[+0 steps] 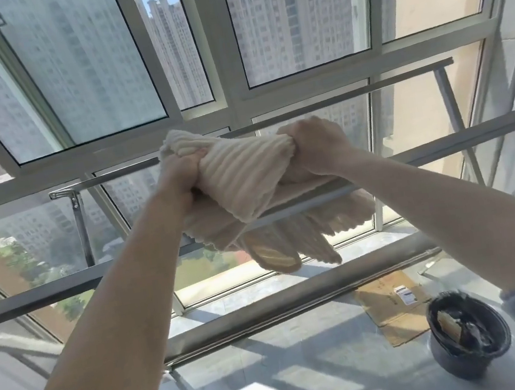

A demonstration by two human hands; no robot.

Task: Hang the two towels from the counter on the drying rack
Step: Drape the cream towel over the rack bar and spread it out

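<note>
1. Both hands up: left hand [183,169] and right hand [315,144] each clench a bunched end of the cream towel [244,183].
2. Towel drapes over a drying rack [317,201] rail, folds dangling below.
3. Dark bowl [469,333] sits near right.

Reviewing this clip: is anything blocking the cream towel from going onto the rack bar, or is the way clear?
Nothing visible blocks it. The left hand and right hand both grip the bunched cream towel, which already lies across a rack bar, with its lower folds hanging beneath. The bar's bare stretches carry nothing else.
</note>
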